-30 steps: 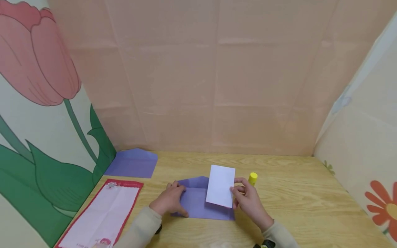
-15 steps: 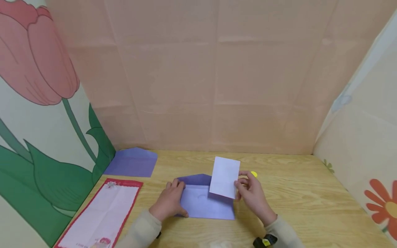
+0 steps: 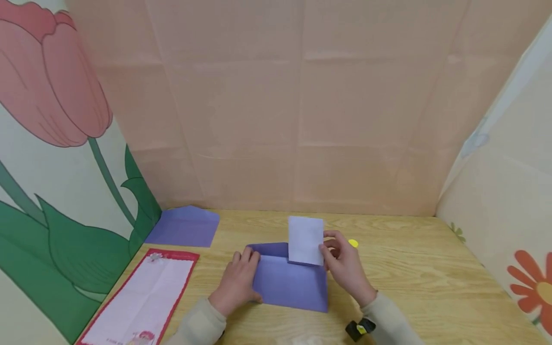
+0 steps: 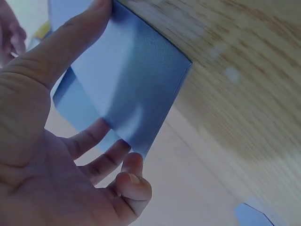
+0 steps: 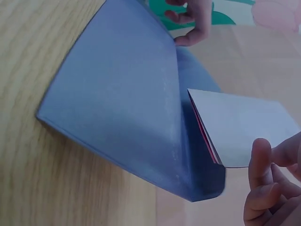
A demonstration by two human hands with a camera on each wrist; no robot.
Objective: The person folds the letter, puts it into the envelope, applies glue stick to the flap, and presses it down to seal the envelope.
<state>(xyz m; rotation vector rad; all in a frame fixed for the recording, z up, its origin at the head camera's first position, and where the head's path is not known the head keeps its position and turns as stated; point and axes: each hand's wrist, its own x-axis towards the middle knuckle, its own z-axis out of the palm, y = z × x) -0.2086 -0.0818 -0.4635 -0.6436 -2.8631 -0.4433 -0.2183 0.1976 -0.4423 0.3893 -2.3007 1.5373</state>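
Observation:
My left hand grips the left end of a purple envelope, thumb at its near edge and fingertips at its mouth. In the left wrist view the thumb and fingers span the envelope. The envelope's flap stands at the far side, and its mouth gapes in the right wrist view. My right hand pinches the right edge of a folded white paper, held upright with its lower edge at the mouth. Pinkish-red shows between the folded layers in the right wrist view.
Another purple envelope lies at the back left. A red-bordered white sheet lies along the table's left side. Behind my right hand, the yellow cap of a stick shows. Walls enclose the wooden table at the back and sides.
The folded paper rose off the envelope's front, then shifted left to its mouth, in my right hand's pinch. The held envelope has turned slightly, and its mouth gapes wider.

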